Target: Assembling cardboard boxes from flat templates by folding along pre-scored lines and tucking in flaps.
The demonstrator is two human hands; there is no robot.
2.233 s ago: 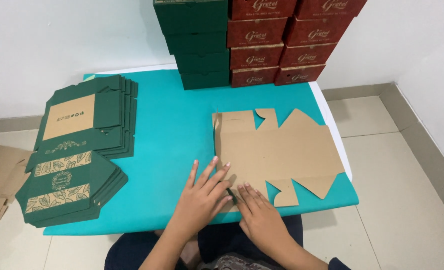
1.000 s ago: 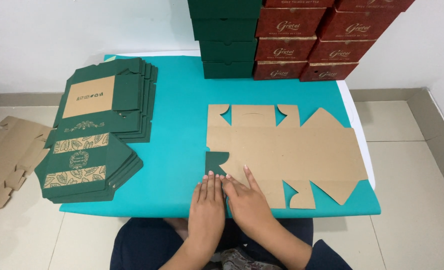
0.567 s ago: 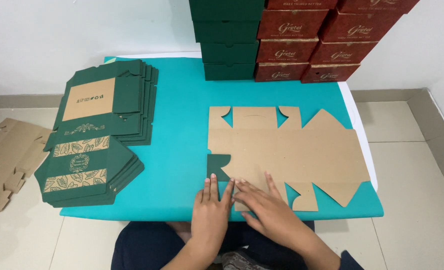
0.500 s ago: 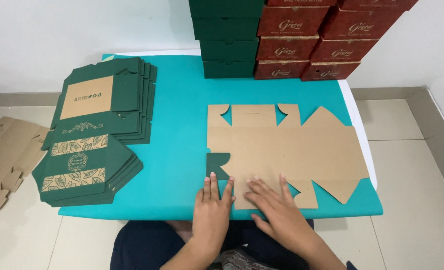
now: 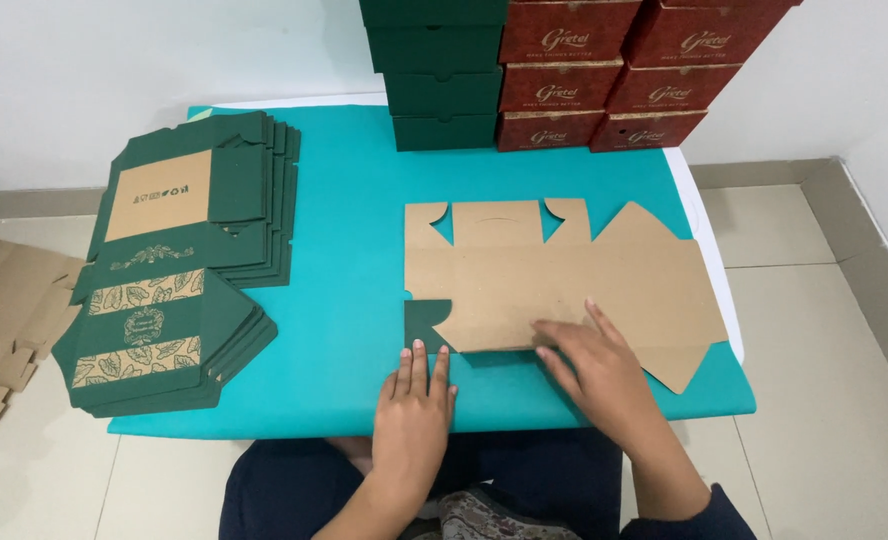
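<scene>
Your flat box blank (image 5: 554,275) runs left-right just ahead; right hand (image 5: 599,375) lies open on it, left hand (image 5: 414,405) flat beside it.

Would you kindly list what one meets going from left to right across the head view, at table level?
Brown cardboard pieces on the floor → stack of flat green box blanks → left hand → right hand, pressing the flat brown box blank → bare floor tiles.

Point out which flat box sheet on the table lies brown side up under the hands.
The single unfolded sheet at the table's right, plain brown side up, with the right hand pressing it. The two stacks at left show green printed faces.
</scene>
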